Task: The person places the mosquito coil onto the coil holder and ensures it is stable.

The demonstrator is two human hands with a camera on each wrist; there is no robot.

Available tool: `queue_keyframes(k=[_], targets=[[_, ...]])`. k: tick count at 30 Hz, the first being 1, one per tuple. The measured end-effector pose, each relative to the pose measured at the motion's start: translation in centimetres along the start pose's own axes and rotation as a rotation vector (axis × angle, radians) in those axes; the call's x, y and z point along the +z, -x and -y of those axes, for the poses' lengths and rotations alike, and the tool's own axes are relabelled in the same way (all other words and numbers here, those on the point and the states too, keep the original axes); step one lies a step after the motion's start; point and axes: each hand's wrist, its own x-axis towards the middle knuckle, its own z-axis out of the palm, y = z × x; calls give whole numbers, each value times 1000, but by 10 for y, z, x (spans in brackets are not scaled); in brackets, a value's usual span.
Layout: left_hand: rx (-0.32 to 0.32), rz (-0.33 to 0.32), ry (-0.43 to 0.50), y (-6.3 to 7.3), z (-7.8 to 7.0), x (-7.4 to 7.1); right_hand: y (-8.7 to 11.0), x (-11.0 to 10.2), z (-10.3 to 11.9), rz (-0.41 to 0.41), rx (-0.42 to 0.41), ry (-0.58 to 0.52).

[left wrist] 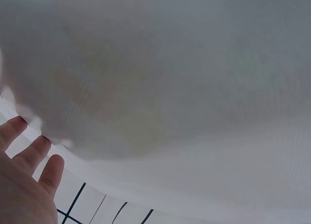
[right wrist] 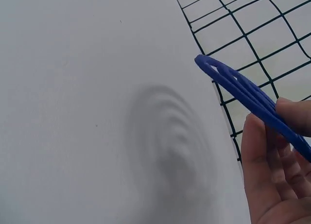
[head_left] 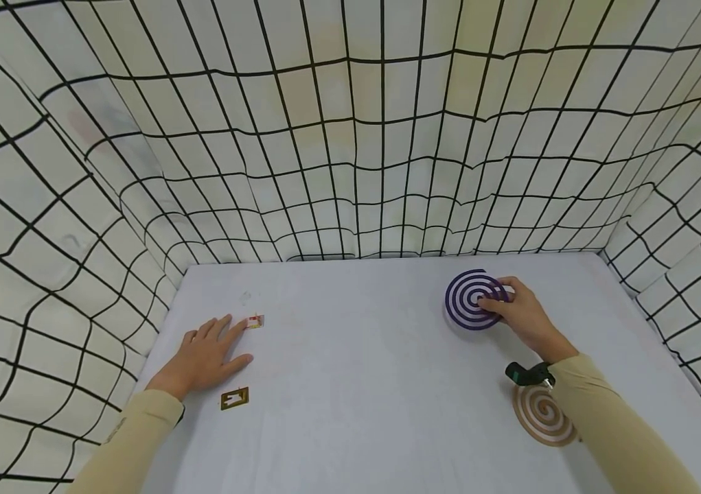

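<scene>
Holding the purple spiral (head_left: 467, 300) between my right fingers (head_left: 494, 306), above the desk (head_left: 350, 377), I risk warping it by squeezing too hard; my left fingers (head_left: 235, 333), spread wide, could nudge the small card (head_left: 255, 321) just beside them.

Setting: staged, booth-like enclosure, test-bench or studio in character; type of building cannot be told. Evidence: dark grid (head_left: 382, 61) standing along left, far and right sides of a plain white counter (head_left: 350, 384). Grid meets counter at its far edge. Pale sheeting (head_left: 364, 27) behind the grid screens off the surroundings; only faint, blurred colour patches (head_left: 301, 96) show on it.
</scene>
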Motion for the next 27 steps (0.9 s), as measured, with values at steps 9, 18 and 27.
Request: queue_keyframes(k=[9, 18, 27], targets=[[3, -10, 7, 2, 2, 1, -4, 13, 12, 26, -10, -64], [4, -12, 11, 3, 3, 2, -7, 22, 21, 38, 1, -86], [6, -16, -3, 3, 2, 3, -12, 28, 23, 37, 8, -136]])
